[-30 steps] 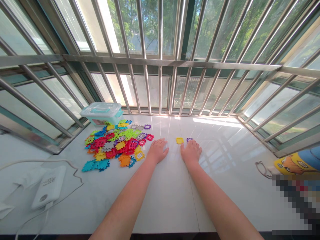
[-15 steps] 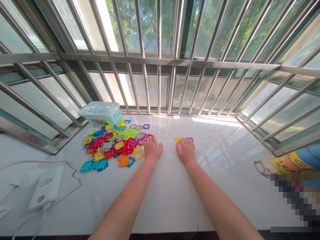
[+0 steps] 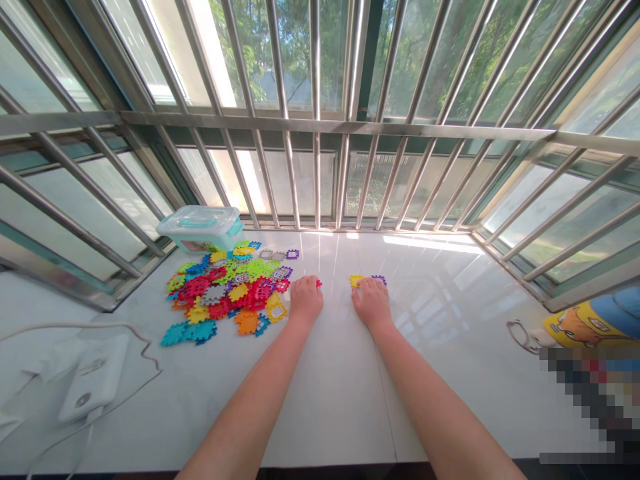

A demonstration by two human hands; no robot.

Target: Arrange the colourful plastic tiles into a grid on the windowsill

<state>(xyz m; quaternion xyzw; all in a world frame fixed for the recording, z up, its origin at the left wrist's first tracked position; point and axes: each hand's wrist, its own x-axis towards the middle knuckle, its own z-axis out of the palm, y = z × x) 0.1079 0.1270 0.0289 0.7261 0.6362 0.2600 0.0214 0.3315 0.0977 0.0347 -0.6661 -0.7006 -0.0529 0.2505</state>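
Note:
My left hand (image 3: 307, 300) is closed just right of a heap of colourful interlocking plastic tiles. A bit of a red tile (image 3: 319, 283) shows at its fingertips; the rest is covered by the hand. My right hand (image 3: 373, 303) lies with curled fingers over two tiles on the table. The toothed edge of a yellow tile (image 3: 355, 281) sticks out on its left, and a purple tile (image 3: 383, 279) on its far right side. Whether these two are joined is hidden under the fingers. The tile heap (image 3: 215, 293) has red, green, grey, orange and blue pieces.
A clear-lidded teal box (image 3: 200, 230) stands behind the heap. Metal bars (image 3: 320, 127) enclose the white table (image 3: 330, 400) at the back and sides. A white device (image 3: 95, 380) with a cable sits at left, and a yellow-blue cylindrical object (image 3: 590, 323) at right.
My left hand reached left to the heap's edge, closed on a red tile and drew it slightly right. My right hand shifted left from the purple tile until it covered part of the yellow one too.

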